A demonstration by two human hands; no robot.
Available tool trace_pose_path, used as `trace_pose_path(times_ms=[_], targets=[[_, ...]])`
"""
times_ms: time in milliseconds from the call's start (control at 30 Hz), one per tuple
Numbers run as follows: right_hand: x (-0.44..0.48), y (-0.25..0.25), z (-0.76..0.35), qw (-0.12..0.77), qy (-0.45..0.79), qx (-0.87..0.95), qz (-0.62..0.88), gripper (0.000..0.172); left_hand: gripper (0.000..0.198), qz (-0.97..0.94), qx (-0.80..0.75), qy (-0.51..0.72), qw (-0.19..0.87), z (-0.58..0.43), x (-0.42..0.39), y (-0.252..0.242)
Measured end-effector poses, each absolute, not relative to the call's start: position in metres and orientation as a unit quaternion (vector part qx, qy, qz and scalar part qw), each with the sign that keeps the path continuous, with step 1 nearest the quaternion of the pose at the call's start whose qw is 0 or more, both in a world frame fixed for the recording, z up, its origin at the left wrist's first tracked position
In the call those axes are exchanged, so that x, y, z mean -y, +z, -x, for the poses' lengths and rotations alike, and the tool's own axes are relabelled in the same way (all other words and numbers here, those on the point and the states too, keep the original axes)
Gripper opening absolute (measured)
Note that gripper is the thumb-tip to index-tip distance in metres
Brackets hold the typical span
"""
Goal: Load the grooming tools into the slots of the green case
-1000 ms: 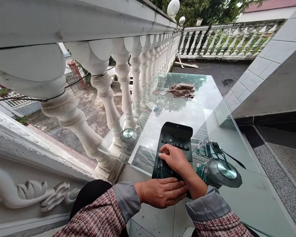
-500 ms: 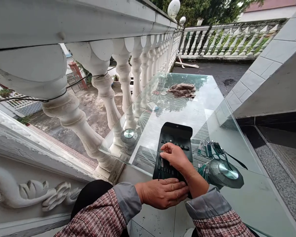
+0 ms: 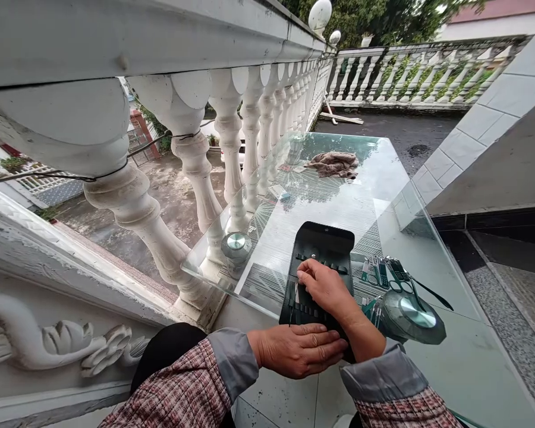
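Note:
An unfolded black manicure case (image 3: 323,235) with elastic loops lies on the glass table's near edge. My left hand (image 3: 301,351) rests flat across the lower end of the case, fingers stretched out. Above it, my right hand (image 3: 325,288) has thumb and fingertips pinched at the case's left side, on the upper end of a thin metal tool (image 3: 296,292). The tool's lower part is at the loops; its exact kind is too small to tell. Right of the case lie nail clippers (image 3: 381,272), small scissors (image 3: 401,286) and other green-and-metal grooming tools.
The glass table (image 3: 459,351) has round metal-topped supports (image 3: 237,241) beneath it. A crumpled brown cloth (image 3: 333,164) lies at the far end, and a small pale packet (image 3: 279,192) toward the left. A white balustrade (image 3: 191,172) runs along the left side.
The whole view has shifted slightly, so the table and case appear a little farther right. Both hands keep nearly the same places on the case.

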State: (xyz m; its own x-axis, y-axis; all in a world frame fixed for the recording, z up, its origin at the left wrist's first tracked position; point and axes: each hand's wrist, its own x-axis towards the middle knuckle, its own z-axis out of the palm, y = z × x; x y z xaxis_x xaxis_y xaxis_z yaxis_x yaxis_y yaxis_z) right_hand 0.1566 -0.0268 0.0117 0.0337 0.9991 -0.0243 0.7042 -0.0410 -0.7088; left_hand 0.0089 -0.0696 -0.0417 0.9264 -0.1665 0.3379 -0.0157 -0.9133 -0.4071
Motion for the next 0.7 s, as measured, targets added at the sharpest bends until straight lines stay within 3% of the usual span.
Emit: trace_pose_path(times_ms=[167,700], targets=[[0.0267,0.0117,-0.1549,0.246,0.286,0.659,0.651,0.012,0.04,0.968,-0.044,-0.168,0.184,-0.0098,0.0696,-0.0486],[0.0223,0.009,-0.1538,0.387,0.547,0.507,0.543,0.03,0.041,0.962,-0.038,-0.19,0.195,-0.0093,0.0722,-0.0446]])
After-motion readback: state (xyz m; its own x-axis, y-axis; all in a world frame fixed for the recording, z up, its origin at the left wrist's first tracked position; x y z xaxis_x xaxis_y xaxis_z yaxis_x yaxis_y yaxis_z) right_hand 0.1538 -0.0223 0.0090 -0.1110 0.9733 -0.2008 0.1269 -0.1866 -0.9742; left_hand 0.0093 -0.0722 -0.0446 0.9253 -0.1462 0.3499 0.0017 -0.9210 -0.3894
